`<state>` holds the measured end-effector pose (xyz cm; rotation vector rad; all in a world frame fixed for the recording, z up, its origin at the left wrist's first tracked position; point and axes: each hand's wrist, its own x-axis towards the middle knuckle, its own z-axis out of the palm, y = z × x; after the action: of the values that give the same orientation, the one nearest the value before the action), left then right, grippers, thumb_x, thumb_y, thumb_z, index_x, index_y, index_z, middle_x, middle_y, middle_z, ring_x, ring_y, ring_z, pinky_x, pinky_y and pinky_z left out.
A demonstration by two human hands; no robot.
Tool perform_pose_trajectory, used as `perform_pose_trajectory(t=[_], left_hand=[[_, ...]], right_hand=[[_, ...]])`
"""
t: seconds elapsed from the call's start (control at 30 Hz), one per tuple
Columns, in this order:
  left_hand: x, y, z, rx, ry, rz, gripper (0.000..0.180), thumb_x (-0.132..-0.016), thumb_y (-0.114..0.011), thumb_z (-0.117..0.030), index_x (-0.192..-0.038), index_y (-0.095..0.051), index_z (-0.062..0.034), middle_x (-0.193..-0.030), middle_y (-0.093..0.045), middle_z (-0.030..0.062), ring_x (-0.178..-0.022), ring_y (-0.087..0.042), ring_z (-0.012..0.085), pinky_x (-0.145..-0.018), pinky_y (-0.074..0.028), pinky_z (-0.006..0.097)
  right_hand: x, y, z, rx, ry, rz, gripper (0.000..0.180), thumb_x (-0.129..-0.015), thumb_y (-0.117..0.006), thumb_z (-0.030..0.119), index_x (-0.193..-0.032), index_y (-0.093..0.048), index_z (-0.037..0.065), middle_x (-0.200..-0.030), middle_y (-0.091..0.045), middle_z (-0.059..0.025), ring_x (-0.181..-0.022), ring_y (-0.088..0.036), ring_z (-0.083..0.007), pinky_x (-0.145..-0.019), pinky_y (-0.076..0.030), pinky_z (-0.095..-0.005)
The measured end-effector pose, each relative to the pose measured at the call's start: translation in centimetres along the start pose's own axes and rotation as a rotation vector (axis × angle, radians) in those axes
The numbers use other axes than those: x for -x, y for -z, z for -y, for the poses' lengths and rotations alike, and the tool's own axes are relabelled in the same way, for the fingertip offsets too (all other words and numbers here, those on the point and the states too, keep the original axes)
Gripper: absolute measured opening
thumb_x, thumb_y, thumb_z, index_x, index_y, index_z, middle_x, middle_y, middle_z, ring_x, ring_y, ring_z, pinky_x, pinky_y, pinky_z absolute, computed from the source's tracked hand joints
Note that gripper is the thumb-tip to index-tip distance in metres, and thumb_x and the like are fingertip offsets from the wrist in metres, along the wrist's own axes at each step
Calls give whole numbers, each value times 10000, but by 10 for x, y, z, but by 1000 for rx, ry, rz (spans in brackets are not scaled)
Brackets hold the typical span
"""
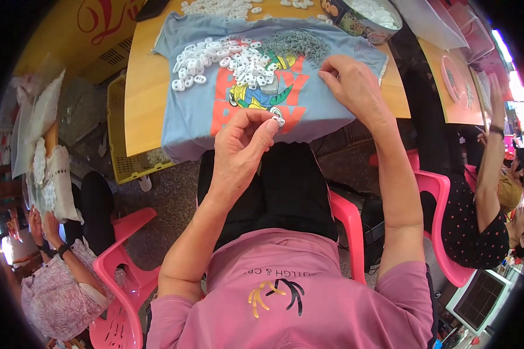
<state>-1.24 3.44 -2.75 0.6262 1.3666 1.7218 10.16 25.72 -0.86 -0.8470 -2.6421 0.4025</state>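
My left hand (pixel 239 148) is closed in a pinch over my lap, by the table's near edge. Between its thumb and forefinger sits a small white plastic piece (pixel 280 121) with dark holes. My right hand (pixel 355 87) hovers over the right part of the cloth, thumb and forefinger together. Whatever those fingertips hold, if anything, is too small to make out. Close to them lies a heap of small grey metal parts (pixel 300 46). Left of that heap is a loose pile of white oval plastic pieces (pixel 215 55) with holes. Both piles rest on a blue printed T-shirt (pixel 186 110) spread over the table.
More white pieces (pixel 215 7) lie at the table's far edge. A round printed tin (pixel 361 20) with white contents stands far right. A yellow crate (pixel 125 157) is below the table's left side. Co-workers sit on pink chairs (pixel 119 279) at both sides.
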Motion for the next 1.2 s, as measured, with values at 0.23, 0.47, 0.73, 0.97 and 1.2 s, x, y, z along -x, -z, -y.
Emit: perform_pose_trajectory(t=[0.23, 0.47, 0.73, 0.97, 1.2], left_hand=[[1, 0, -2, -5, -20, 5, 176, -936, -650, -162, -1035, -624, -19, -876, -631, -20, -733, -535, 39, -661, -448, 195], [1, 2, -4, -8, -24, 9, 171, -933, -650, -158, -1032, -626, -20, -877, -635, -16, -736, -541, 40, -662, -452, 197], [4, 1, -13, 58, 6, 38, 176, -943, -636, -180, -1016, -622, -21, -856, -632, 5, -713, -563, 63, -638, -453, 208], [6, 1, -17, 246, 38, 91, 158, -950, -616, -145, -1021, -592, -6, -905, -670, 89, -709, -626, 113, -625, -503, 241], [10, -5, -22, 182, 3, 87, 169, -946, -622, -123, -1034, -585, 16, -890, -670, 92, -719, -640, 125, -632, -528, 247]], right_hand=[[2, 7, 4, 53, 157, 82, 155, -864, -633, 174, -934, -643, 36, -926, -660, -154, -844, -637, -347, -734, -490, -414], [-4, 12, 1, 15, 190, 142, 162, -856, -638, 174, -916, -635, 24, -871, -653, -162, -826, -634, -348, -737, -486, -422], [-10, 15, 1, 14, 278, 148, 132, -838, -632, 129, -903, -624, 14, -810, -643, -137, -754, -631, -285, -679, -493, -377], [18, 20, 29, -782, -18, 74, 178, -930, -596, 88, -1056, -659, -20, -848, -636, -2, -717, -591, -78, -671, -492, -239], [56, 16, 70, -1191, -110, 172, 236, -940, -629, 107, -1135, -628, -26, -931, -666, -43, -787, -614, -84, -748, -496, -224]])
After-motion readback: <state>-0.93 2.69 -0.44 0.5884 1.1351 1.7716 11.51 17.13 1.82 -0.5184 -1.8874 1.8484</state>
